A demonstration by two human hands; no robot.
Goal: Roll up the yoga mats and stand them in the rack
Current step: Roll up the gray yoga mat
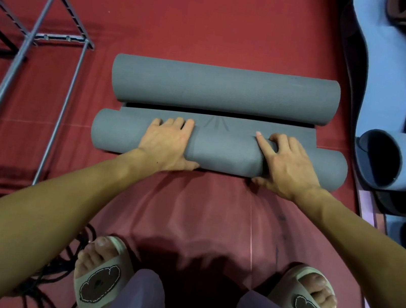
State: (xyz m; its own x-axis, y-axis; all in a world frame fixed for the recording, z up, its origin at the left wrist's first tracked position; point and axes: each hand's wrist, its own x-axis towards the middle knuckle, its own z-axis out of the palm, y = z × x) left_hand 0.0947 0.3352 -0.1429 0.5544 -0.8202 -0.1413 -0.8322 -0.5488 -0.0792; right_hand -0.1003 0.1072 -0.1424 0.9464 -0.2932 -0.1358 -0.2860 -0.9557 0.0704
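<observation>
No readable text, number or brand name shows anywhere. The only marks are a faint line emblem of converging strokes on the flat strip of the grey foam yoga mat (221,140), and a dark, white-outlined cloud-shaped patch on each beige open-toed slipper (99,281), neither bearing letters.

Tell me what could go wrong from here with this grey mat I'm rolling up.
The far end of the grey mat is curled into its own far roll, so the near roll may run into it and leave two rolls.

The left hand and right hand press near the middle, so the ends could loosen or telescope.

Slack cables lie toward the metal rack and could catch a foot.
</observation>
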